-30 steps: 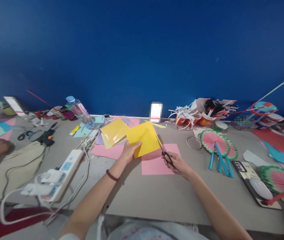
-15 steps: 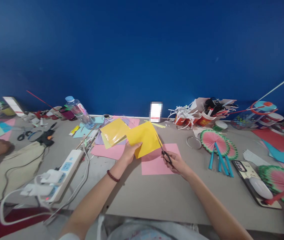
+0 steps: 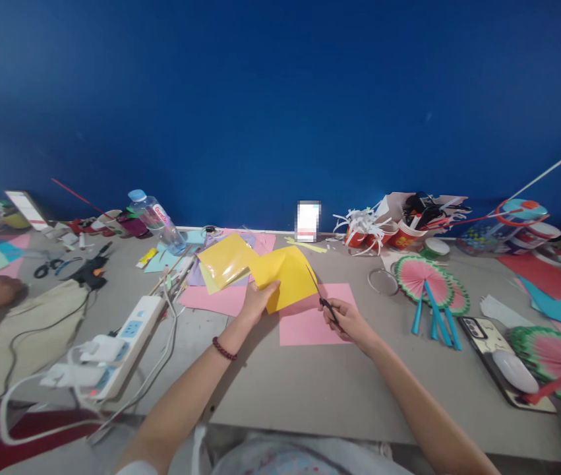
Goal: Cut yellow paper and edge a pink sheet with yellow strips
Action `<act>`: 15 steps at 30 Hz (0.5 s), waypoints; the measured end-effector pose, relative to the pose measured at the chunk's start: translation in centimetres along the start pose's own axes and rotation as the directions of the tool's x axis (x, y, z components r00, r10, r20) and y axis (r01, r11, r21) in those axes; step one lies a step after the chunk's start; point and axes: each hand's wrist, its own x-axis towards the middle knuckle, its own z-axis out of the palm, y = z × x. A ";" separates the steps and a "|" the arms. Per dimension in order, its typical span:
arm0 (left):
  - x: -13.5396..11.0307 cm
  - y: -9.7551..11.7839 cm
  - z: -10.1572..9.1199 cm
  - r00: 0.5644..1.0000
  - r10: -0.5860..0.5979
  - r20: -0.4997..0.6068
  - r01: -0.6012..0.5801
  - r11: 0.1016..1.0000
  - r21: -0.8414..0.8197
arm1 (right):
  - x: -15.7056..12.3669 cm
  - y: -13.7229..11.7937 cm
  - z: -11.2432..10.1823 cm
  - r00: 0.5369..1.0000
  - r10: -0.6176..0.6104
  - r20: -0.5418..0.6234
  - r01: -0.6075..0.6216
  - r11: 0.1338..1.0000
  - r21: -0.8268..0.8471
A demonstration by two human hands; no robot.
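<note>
Pinching, left hand (image 3: 256, 303): yellow paper (image 3: 293, 280), left edge
Right hand (image 3: 348, 321): curled round scissors (image 3: 328, 307)
Yellow paper: light, floppy I'd guess; hold edges

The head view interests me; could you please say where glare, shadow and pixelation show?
Head view: glare on the yellow packet; head view: soft shadow on the table beside the left hand; head view: pixelation over the bright screen by the blue wall.

Grey table (image 3: 290, 396) with pink sheet (image 3: 304, 326).
</note>
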 end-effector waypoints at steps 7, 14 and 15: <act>-0.3 0.5 0.2 0.996 -0.028 0.079 0.037 0.993 -0.113 | -0.4 -0.5 0.2 1.000 0.006 -0.028 -0.006 1.000 0.023; -0.4 0.6 0.3 0.994 -0.028 0.108 0.042 0.991 -0.125 | -0.5 -0.7 0.3 0.999 0.023 -0.045 -0.022 1.000 0.014; -0.4 0.6 0.3 0.994 -0.024 0.106 0.037 0.992 -0.125 | -0.6 -0.7 0.3 0.999 0.022 -0.048 -0.021 1.000 0.011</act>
